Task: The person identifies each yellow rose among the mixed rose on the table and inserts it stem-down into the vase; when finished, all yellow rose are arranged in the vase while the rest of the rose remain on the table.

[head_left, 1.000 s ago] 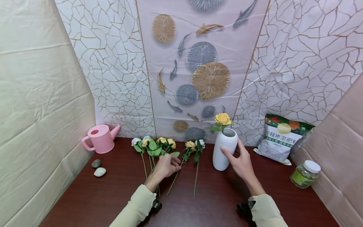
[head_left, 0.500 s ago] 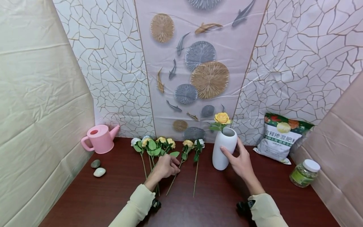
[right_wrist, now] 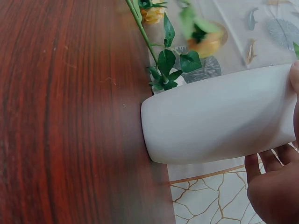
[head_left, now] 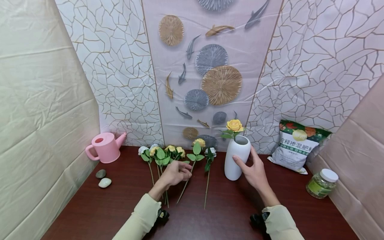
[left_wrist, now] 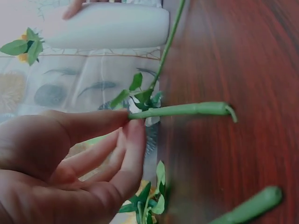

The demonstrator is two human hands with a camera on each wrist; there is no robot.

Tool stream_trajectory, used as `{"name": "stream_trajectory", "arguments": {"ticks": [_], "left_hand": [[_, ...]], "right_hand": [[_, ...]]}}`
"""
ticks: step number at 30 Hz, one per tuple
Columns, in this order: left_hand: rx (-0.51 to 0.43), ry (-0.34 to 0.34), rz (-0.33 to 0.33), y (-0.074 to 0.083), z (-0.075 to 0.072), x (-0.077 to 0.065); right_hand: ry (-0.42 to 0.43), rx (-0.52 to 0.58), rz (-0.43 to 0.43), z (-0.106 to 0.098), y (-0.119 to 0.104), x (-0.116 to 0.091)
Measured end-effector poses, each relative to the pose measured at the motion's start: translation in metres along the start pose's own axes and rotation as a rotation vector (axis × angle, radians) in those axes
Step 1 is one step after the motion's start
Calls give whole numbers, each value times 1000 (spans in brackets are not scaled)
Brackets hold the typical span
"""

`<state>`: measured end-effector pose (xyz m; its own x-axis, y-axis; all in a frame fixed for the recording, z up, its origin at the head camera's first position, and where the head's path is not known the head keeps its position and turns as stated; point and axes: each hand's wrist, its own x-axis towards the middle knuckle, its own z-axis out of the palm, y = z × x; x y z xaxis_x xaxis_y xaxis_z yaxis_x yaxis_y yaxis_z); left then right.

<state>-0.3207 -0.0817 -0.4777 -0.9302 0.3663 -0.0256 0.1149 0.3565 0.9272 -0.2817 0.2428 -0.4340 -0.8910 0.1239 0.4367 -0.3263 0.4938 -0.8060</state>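
Observation:
My left hand pinches the green stem of a yellow rose between thumb and fingertips. The bloom is raised off the table, with its leaves spread below it. To the right, my right hand grips a white vase around its side. The vase stands upright, and one yellow rose leans out of its mouth. A white rose lies on the table between the two hands. Several yellow and white roses lie left of my left hand, which partly covers their stems.
A pink watering can stands at the back left, with two pebbles in front of it. At the right are a fertilizer bag and a white-lidded jar. A patterned backdrop rises behind the dark wooden table.
The yellow rose in my left hand has come up from the table, its bloom rising and its leaves turning into view. My right hand and the vase have stayed in place.

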Motion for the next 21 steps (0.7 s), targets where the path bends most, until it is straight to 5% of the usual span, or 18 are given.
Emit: {"name": "stream_trajectory", "arguments": {"ticks": [7,21], "left_hand": [[-50,102,115,7,6,4],[-177,221,249,37,13,10]], "right_hand": [[17,-10,-1,10,44,12],[12,0,-3,9,42,11]]}}
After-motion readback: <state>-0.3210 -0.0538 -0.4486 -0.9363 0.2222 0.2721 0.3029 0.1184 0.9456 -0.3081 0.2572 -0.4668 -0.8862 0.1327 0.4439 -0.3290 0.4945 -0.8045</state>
